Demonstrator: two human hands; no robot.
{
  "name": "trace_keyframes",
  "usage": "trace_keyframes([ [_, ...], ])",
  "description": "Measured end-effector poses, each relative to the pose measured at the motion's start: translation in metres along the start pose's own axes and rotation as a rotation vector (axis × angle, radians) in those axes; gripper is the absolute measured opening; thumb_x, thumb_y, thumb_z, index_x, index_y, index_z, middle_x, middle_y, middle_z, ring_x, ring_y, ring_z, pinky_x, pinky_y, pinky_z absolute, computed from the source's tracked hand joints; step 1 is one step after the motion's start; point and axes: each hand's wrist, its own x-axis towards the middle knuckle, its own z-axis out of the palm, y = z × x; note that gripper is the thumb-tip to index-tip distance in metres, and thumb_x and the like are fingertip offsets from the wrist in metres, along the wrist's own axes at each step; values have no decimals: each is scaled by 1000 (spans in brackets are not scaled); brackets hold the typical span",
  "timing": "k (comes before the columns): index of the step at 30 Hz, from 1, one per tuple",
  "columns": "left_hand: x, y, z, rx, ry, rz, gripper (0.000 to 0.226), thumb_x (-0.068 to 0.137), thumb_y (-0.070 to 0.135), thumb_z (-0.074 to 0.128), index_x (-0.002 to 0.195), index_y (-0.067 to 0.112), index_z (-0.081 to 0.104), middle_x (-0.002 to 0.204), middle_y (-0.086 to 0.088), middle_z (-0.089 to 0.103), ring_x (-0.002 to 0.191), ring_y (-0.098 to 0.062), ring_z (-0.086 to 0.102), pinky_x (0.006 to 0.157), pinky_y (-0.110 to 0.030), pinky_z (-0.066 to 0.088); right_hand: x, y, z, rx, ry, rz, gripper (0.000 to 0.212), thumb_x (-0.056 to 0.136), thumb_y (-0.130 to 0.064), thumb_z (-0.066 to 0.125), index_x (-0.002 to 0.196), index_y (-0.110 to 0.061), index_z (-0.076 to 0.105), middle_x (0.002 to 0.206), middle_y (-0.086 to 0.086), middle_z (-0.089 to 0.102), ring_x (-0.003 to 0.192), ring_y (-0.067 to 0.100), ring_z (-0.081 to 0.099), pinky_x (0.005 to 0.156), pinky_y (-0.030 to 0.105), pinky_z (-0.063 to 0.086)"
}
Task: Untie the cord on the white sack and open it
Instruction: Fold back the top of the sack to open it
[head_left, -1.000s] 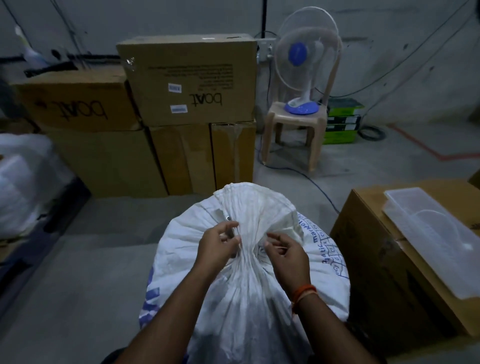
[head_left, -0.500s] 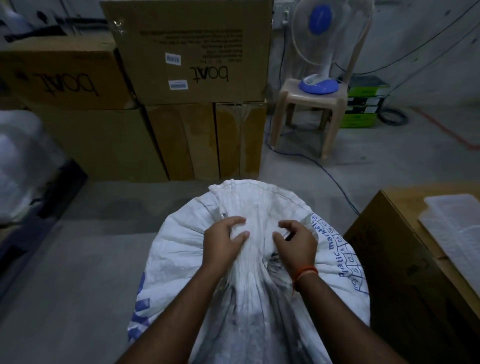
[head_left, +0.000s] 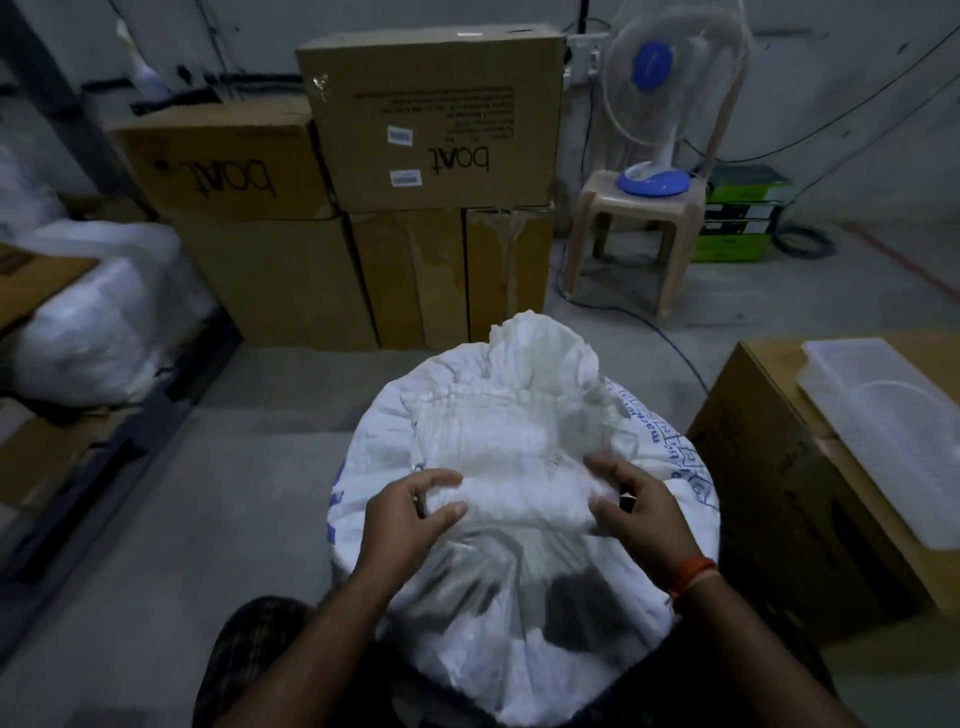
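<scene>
A full white woven sack (head_left: 519, 587) with blue print on its right side stands on the floor right in front of me. Its gathered neck (head_left: 519, 441) lies spread wide and flattened across the top, with the crumpled rim at the far side. My left hand (head_left: 410, 512) grips the left end of the neck fabric between thumb and fingers. My right hand (head_left: 639, 512), with an orange band at the wrist, holds the right end. I cannot make out the cord in the blurred folds.
Stacked cardboard boxes (head_left: 431, 119) stand behind the sack. A plastic stool (head_left: 639, 234) carries a blue-and-white fan (head_left: 660, 104). At the right is a box (head_left: 810, 467) topped by a clear plastic lid (head_left: 883, 431). White bags (head_left: 93, 322) lie at the left. A blue cable (head_left: 670, 338) runs on the floor.
The bunched neck, pinched tight between my hands a second ago, has spread wide. Both hands have moved apart, drawing the fabric sideways.
</scene>
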Motion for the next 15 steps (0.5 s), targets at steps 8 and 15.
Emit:
trace_keyframes([
  [8,-83,-55,8,57,-93,-130,24,71,29,96,88,37,81,90,-3,82,73,-22,70,70,-29,55,-65,37,-3,-367,-58,-60,46,83,-7,77,125,-26,73,123,-3,75,101,14,73,92,36,61],
  [15,-81,-59,17,102,-84,-121,26,78,23,91,91,41,78,97,1,82,88,-20,74,78,-20,56,-62,33,4,-489,-131,-21,52,79,-2,78,128,-18,72,127,0,74,120,12,66,86,8,41],
])
